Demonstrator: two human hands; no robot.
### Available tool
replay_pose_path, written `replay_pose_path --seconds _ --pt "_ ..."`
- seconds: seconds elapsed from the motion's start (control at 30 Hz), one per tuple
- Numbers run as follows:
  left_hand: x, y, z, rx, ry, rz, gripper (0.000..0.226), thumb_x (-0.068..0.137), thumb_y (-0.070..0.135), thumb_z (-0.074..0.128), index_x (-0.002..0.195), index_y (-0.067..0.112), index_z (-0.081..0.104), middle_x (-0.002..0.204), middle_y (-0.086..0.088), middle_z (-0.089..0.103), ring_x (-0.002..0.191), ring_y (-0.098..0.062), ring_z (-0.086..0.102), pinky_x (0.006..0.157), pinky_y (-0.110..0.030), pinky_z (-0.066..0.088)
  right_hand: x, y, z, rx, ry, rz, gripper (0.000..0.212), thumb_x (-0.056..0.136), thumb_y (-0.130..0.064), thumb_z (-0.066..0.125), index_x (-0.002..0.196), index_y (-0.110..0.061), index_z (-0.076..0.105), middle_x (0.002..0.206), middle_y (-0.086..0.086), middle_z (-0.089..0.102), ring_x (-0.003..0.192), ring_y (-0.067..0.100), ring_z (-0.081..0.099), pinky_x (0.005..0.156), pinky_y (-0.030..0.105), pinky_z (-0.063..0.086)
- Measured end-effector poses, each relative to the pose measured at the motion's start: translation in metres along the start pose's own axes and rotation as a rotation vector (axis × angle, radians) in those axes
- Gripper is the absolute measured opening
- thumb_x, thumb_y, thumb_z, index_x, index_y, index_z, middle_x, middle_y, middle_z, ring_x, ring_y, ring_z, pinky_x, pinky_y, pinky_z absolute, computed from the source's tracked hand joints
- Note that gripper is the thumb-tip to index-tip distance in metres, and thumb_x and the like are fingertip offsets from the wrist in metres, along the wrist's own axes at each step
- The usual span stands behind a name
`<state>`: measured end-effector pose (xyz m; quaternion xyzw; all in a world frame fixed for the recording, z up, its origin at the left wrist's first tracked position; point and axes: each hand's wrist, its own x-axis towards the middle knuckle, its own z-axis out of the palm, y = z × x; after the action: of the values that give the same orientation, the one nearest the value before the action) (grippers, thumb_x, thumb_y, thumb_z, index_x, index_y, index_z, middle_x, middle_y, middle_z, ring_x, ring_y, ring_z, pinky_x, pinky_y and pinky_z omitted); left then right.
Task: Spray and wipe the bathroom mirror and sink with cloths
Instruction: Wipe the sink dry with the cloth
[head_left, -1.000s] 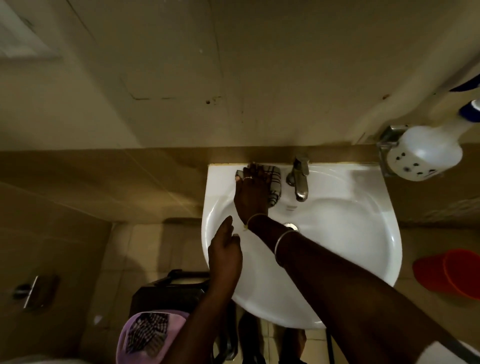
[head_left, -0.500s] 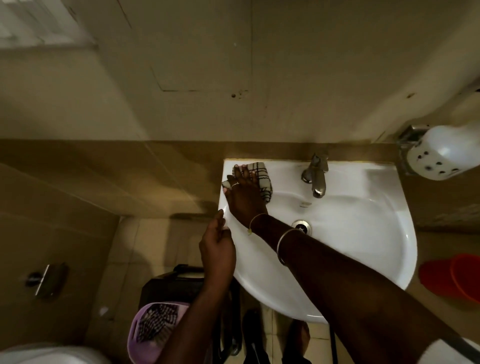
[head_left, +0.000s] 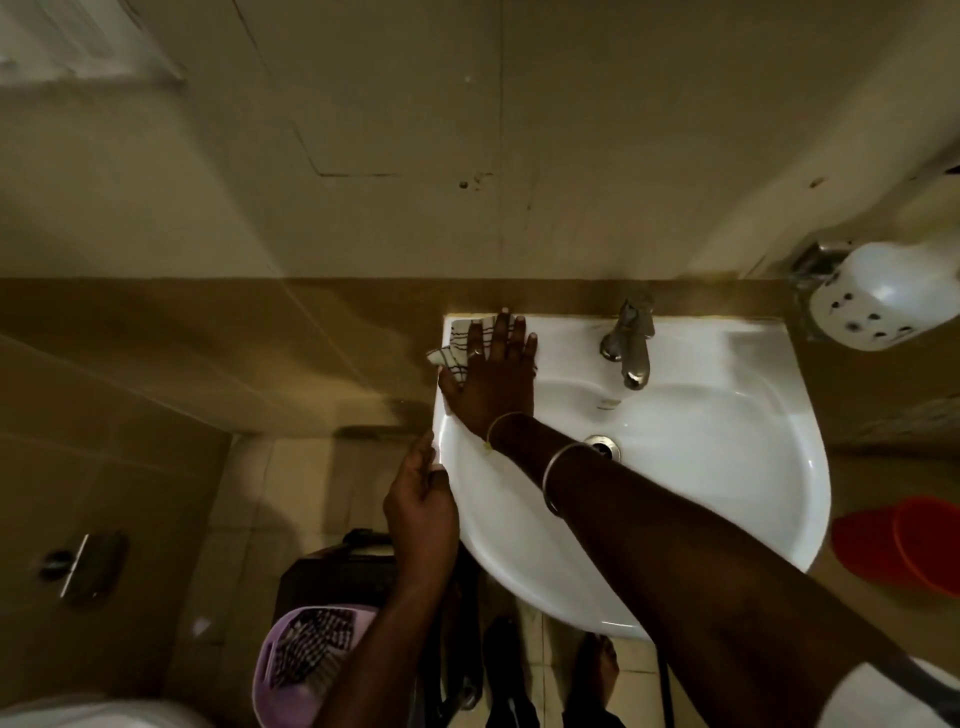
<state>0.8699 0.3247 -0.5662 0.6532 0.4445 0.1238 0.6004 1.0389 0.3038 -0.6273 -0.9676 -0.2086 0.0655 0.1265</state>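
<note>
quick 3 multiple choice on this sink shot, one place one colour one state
1. Where on the sink is the checked cloth? A over the drain B back left corner C front rim
2. Colour of the bucket? A blue B green C red
3. How is the right hand on the cloth? A pressed flat B fisted C lifted off
B: cloth lies left of the faucet, at the wall. C: the bucket beside the sink is red. A: it lies spread on the cloth.
</note>
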Motion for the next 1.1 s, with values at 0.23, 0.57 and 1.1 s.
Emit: replay_pose_path --seconds 0.23,0.57,1.1 --pt "0.012 0.001 -0.007 0.026 0.01 -0.046 0.039 0.102 0.015 0.052 0.138 0.028 0.059 0.122 0.015 0.062 0.115 -0.009 0.058 0.099 -0.029 0.043 -0.011 0.004 -0.006 0.027 -0.056 -0.206 0.082 0.091 -0.069 0.028 0.161 -0.027 0.024 0.17 0.02 -0.002 0.156 0.042 -0.005 0.126 0.059 -0.002" --pt "0.027 -0.009 -0.014 0.036 0.035 -0.103 0.029 0.105 0.026 0.05 0.12 0.015 0.072 0.114 -0.006 0.073 0.11 -0.025 0.065 0.1 -0.04 0.049 -0.093 -0.018 0.009 0.404 -0.256 -0.196 0.07 0.104 -0.047 0.046 0.163 -0.033 0.011 0.166 0.014 -0.028 0.151 0.037 -0.029 0.126 0.058 -0.006" --pt "0.0 -0.037 -0.021 -0.108 0.047 -0.251 0.076 0.067 0.055 0.089 0.113 0.0 0.063 0.102 -0.018 0.075 0.092 -0.033 0.075 0.083 -0.049 0.062 -0.16 -0.012 0.005 0.471 -0.331 -0.089 0.074 0.09 -0.055 0.035 0.16 -0.041 0.013 0.171 0.006 -0.007 0.155 0.034 0.013 0.123 0.054 0.028"
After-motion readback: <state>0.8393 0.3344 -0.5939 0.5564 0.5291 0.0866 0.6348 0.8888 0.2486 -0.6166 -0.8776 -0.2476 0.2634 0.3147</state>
